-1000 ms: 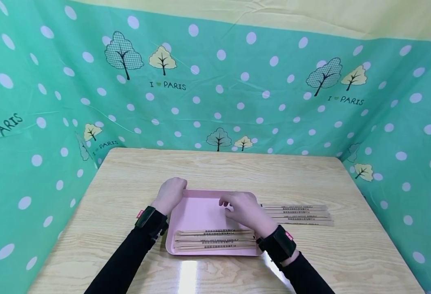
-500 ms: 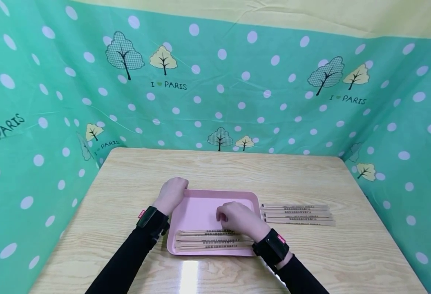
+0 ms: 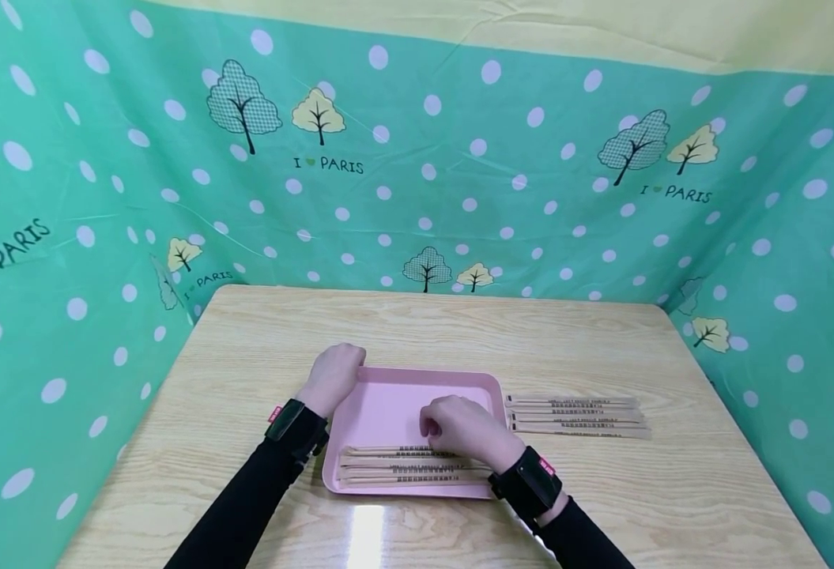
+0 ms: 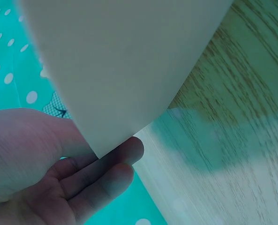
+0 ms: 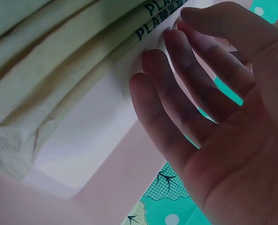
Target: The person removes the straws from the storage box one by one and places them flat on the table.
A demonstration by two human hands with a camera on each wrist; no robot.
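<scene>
A pink rectangular tray lies on the table. My left hand holds it at the far left corner; in the left wrist view the fingers lie against the tray's wall, the thumb hidden. Along the tray's near side lie several paper-wrapped straws with dark print. Over their right part hovers my right hand. Seen from the right wrist, its fingers are loosely bent beside the wrapped straws, the thumb close to the index fingertip. Nothing is visibly gripped there.
Several more wrapped straws lie side by side on the wooden table, just right of the tray. A green dotted cloth hangs behind the table and at both sides.
My right hand has moved down and slightly left inside the tray, towards the straws, then nearly stopped. The left hand stays at the tray's corner.
</scene>
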